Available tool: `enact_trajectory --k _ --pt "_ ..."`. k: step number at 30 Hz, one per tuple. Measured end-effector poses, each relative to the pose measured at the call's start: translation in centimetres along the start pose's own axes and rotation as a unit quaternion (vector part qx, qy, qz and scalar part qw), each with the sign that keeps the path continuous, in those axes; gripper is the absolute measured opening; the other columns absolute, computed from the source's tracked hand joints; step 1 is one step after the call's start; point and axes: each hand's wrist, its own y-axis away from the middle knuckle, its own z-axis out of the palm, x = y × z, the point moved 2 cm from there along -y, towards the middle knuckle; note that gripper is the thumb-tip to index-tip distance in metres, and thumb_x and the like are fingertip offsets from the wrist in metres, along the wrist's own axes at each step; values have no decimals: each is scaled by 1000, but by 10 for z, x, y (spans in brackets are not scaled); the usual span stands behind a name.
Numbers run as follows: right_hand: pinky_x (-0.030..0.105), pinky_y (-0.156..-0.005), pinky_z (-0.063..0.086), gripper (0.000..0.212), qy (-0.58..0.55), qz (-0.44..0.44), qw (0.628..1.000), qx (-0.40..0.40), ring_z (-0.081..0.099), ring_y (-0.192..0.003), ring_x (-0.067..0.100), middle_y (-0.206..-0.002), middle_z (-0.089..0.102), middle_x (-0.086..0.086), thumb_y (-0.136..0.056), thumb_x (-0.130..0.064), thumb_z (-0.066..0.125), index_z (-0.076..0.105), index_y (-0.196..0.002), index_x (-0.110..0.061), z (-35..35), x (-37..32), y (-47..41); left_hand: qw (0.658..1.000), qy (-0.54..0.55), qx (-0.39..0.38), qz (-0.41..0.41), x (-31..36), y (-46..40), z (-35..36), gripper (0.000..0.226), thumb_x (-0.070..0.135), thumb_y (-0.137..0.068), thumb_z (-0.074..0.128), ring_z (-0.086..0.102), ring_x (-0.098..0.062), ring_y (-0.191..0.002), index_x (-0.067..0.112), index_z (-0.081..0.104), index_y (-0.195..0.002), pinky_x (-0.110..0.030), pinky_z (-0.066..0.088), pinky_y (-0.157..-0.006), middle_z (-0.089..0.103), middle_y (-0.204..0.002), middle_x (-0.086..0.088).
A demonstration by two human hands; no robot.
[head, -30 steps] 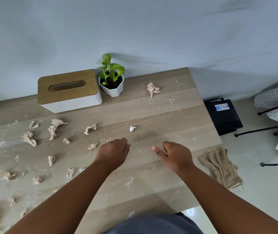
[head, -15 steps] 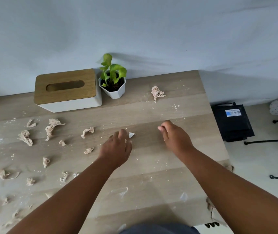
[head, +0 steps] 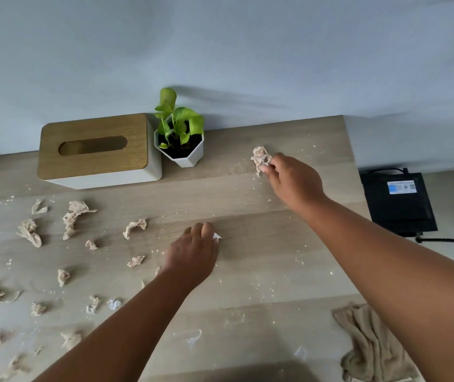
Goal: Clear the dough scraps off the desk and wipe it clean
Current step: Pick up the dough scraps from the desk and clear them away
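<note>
Here, dough scraps (head: pixel 73 217) lie scattered over the left half of the desk (head: pixel 261 271), amid pale crumbs. Behind them a tissue box (head: pixel 96 150) with a wooden lid stands against the wall, a potted plant (head: pixel 179 133) just beside it. Near the middle, the left hand (head: pixel 192 253) rests palm down, its fingers curled onto a small white scrap (head: pixel 216 236); the grip looks like a pinch. Farther back and to the right, the right hand (head: pixel 291 180) pinches a crumpled dough scrap (head: pixel 260 158) between its fingertips. A beige cloth (head: pixel 371 346) lies bunched at the desk's near right corner. On the floor beyond sits a black box (head: pixel 399 202).
</note>
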Motion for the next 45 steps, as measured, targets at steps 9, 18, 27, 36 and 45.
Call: enact_trajectory --k 9,18,27,36,45 --pt "45 -80 55 103 65 30 997 -10 59 -103 35 -118 57 14 -67 -90 60 43 -134 -13 17 1 -32 999 -34 13 21 0 -21 2 39 24 -88 44 69 -31 -68 1 70 -105 -37 55 -46 70 -83 -10" --pt "45 -71 46 28 120 -25 992 -26 58 -92 39 -108 57 18 -94 -17 56 57 -120 -6 34 -15 -28 999 -32 -6 20 2 -21 -4 40 20 -87 39 67 -37 -65 -4 68 -97 -44 56 -46 68 -79 -16" --pt "49 -73 51 31 39 13 998 -48 59 -92 42 -111 57 26 -92 5 45 49 -123 6 26 -21 -7 996 31 -53 -65 3 -13 -5 22 10 -101 42 65 -35 -97 4 52 -121 -46 54 -78 65 -110 -13" --pt "41 -67 44 20 11 22 999 -46 59 -86 39 -99 59 19 -95 -12 54 51 -112 -2 31 -31 62 984 151 -32 -84 -1 15 -23 7 18 -98 45 61 -37 -79 13 48 -100 -44 50 -68 64 -87 -11" --pt "36 -58 44 16 -13 -12 1000 -22 60 -76 34 -84 63 8 -98 -23 55 57 -88 -11 19 -40 129 983 172 -22 -65 -6 53 -13 4 20 -98 45 59 -35 -73 16 46 -99 -41 48 -63 63 -80 -8"
